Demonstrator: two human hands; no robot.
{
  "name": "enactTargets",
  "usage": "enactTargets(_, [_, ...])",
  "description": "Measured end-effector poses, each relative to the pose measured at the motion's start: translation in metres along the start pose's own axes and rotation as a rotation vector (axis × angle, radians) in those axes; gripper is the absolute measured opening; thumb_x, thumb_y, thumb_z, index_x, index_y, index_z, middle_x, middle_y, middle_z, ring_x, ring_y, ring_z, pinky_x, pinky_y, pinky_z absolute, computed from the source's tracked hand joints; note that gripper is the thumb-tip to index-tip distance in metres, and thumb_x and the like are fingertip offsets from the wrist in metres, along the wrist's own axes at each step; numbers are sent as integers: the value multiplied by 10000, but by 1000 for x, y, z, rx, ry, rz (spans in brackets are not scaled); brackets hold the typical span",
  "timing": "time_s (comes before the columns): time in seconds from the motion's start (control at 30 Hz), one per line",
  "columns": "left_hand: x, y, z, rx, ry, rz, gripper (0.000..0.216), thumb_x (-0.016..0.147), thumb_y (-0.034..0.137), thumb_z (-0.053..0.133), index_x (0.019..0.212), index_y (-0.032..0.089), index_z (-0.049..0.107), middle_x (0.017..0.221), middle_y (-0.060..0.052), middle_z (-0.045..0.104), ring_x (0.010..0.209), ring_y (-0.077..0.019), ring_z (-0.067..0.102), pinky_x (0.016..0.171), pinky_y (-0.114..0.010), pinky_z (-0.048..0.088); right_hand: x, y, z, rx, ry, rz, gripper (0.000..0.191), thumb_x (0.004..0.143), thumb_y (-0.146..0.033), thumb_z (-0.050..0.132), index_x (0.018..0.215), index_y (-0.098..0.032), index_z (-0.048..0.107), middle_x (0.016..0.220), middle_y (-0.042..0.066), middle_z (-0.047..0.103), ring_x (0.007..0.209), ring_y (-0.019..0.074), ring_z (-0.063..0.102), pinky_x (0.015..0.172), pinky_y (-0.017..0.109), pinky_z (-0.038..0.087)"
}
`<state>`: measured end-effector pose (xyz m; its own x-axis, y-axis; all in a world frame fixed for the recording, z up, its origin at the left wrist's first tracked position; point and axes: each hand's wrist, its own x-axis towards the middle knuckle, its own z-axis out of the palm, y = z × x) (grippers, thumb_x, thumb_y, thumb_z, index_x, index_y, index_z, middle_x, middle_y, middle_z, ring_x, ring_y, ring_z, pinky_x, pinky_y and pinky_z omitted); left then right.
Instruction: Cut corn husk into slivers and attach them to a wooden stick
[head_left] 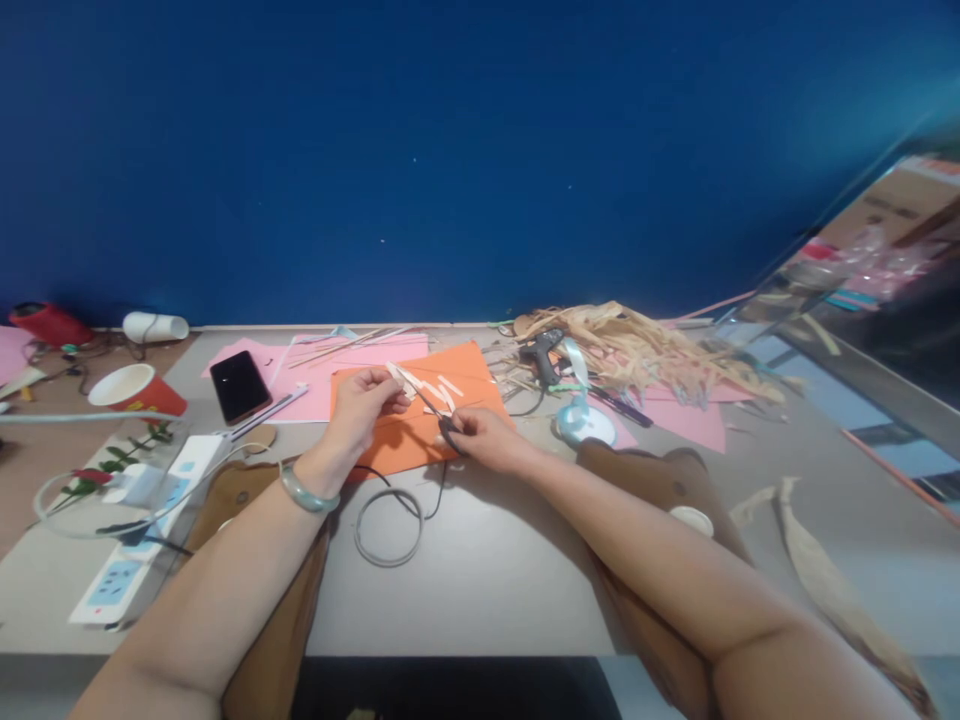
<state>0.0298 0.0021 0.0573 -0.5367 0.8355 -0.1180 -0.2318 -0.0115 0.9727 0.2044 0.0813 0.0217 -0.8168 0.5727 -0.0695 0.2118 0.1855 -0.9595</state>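
My left hand (367,400) is closed over the orange sheet (397,440), pinching a narrow pale strip (394,371) between thumb and fingers. From the right, my right hand (481,438) grips the dark handles of a pair of scissors (448,427). Their blades point up and left toward the strip; whether they touch it is too small to tell. Several short pale strips (448,385) lie loose on the orange sheet, between and beyond my hands.
A glue gun (543,358) and dried husk-like fibres (622,345) lie right of the sheet, near a ribbon roll (585,424). On the left are a phone (239,386), a paper cup (139,390) and a power strip (120,580). A cable loop (388,565) lies in front.
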Motion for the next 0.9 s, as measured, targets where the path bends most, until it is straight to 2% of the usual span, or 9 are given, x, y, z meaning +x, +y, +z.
enactTargets(0.53, [1,-7,-1,54,-134,-46,157,607,216,695,690,125,598,585,-10,634,524,-102,605,553,-209,498,2,4,0,-75,4,-15,464,684,-527,629,592,-187,329,550,-70,327,518,63,289,496,212,223])
enactTargets(0.9, [2,-8,-1,63,-137,-51,166,612,226,698,692,122,595,563,-7,622,523,-105,606,550,-213,498,0,0,2,-15,21,12,471,670,-490,643,564,-192,294,534,-74,324,514,60,278,493,210,242])
